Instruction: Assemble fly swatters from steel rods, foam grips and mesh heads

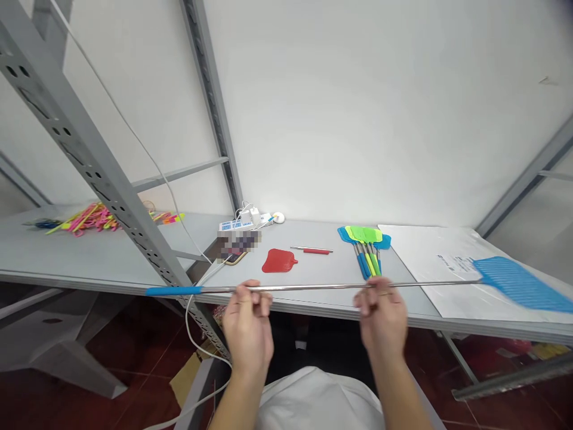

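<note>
While raised, the left hand (248, 322) and right hand (381, 318) grip a flyswatter shaft (308, 287).

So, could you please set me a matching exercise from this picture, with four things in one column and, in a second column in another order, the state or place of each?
Things:
1. Long blue fly swatter
2. Red swatter head
3. Bunch of green and blue swatters
4. Power strip

States and places:
A. Fanned out together on the grey shelf
B. Held level between the left hand and right hand
C. At the back of the shelf, with white cables
D. Lying flat, with no long handle

Pairs: 1-B, 2-D, 3-A, 4-C
</note>
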Demonstrator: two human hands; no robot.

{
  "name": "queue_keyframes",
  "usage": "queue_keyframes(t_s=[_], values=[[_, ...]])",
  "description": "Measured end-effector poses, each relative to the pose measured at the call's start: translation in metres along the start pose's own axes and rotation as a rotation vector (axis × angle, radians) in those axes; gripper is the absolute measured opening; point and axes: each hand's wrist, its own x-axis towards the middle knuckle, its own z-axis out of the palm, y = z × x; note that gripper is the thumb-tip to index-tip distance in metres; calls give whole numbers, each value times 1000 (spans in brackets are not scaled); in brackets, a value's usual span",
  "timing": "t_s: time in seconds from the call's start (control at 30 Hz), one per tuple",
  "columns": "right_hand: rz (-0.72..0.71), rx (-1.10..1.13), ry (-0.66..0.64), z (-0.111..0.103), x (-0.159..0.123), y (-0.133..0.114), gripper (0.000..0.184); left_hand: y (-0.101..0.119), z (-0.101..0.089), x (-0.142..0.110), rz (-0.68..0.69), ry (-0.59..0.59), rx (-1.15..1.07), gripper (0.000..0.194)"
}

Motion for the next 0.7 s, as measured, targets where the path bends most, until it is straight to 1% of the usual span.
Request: queue_keyframes(t_s=[0.1, 0.17, 0.23, 0.33, 0.43, 0.6, 0.7], values=[[-60, 17, 83, -19, 18, -20, 29, 10, -2, 5, -9, 1, -8, 27], [-28, 34, 85, -27, 27, -27, 31, 13, -1, 7, -50, -31, -4, 26], [30, 49, 68, -31, 32, -27, 33, 13, 0, 7, -81, -57, 1, 26], [75, 58, 59, -35, 36, -23, 33, 11, -1, 7, -78, -60, 3, 29], [78, 77, 81, -40, 39, -24, 30, 12, -4, 10, -36, -26, -9, 33], [36, 107, 129, -50, 45, -33, 25, 20, -10, 22, 53, 84, -25, 26], [15, 104, 121, -46, 44, -31, 24, 19, -9, 22, 51, 92, -29, 26]])
